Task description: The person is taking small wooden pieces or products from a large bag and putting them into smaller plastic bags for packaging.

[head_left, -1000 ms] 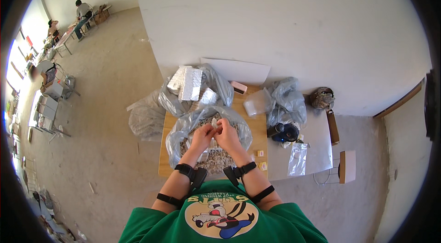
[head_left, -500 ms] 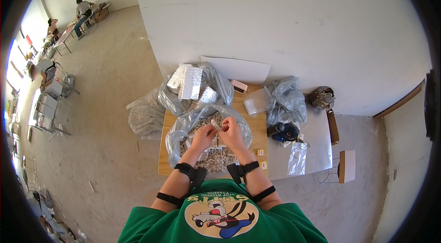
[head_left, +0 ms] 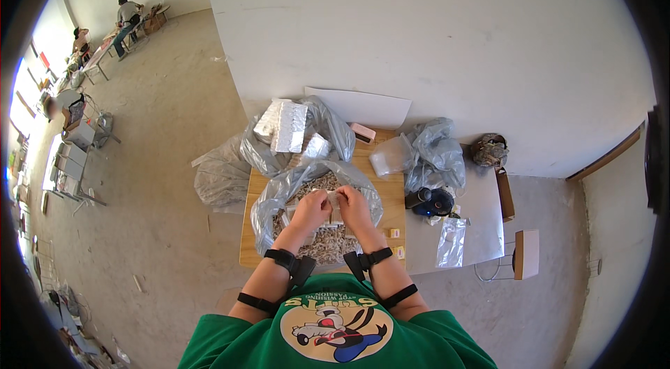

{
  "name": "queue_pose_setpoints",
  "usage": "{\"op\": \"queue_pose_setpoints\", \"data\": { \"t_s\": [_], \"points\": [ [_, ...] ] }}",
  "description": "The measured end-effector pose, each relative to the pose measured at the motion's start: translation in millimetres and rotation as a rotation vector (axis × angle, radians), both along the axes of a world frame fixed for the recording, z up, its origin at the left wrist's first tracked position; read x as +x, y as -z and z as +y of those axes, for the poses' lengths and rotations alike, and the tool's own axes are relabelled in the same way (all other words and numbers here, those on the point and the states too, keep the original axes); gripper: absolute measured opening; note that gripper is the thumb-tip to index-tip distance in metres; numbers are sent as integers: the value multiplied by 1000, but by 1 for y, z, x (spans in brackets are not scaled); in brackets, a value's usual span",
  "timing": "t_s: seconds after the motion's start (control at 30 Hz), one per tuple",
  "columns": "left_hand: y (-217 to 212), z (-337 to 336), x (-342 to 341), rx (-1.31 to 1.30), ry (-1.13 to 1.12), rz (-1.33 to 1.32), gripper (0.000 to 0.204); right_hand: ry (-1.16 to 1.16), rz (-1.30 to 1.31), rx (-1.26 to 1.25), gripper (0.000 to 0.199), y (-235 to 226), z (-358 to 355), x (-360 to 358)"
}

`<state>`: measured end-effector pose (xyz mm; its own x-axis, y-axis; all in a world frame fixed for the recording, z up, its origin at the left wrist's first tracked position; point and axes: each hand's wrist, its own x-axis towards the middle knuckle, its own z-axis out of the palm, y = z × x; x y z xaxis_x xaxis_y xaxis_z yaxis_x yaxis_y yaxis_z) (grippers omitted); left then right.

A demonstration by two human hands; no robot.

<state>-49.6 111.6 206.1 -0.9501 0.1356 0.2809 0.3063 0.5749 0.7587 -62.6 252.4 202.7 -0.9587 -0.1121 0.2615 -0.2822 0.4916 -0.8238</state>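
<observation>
Both hands are over a wide-open grey plastic bag full of many small brown-and-white pieces. A small, pale, see-through packet is stretched between my fingertips. My left hand pinches its left side, fingers curled. On the other side my right hand grips it with fingers bent. What the packet contains is too small to make out. Beneath the hands, several whitish packets lie on the loose pieces, partly covered by my wrists.
Behind stands another grey bag with white foam-like blocks. The wooden table also bears small yellow-and-white boxes. A metal table at right carries a dark round device and clear plastic. People work far left.
My hands have lowered slightly and levelled out. The packet, tilted upright between the fingers before, is now held flatter between both hands.
</observation>
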Motion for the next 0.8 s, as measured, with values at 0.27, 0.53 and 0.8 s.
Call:
{"op": "queue_pose_setpoints", "data": {
  "t_s": [0.27, 0.53, 0.8],
  "points": [
    [23, -20, -8, 351, -247, -6, 24, 163, -312, -269, 12, 10, 9, -8],
    [7, -17, -6, 476, -214, -373, 25, 32, -152, -484, 17, 19, 18, -14],
    [-3, -9, -9, 126, -150, -77, 24, -103, -252, -300, 12, -5, -4, -15]
  ]
}}
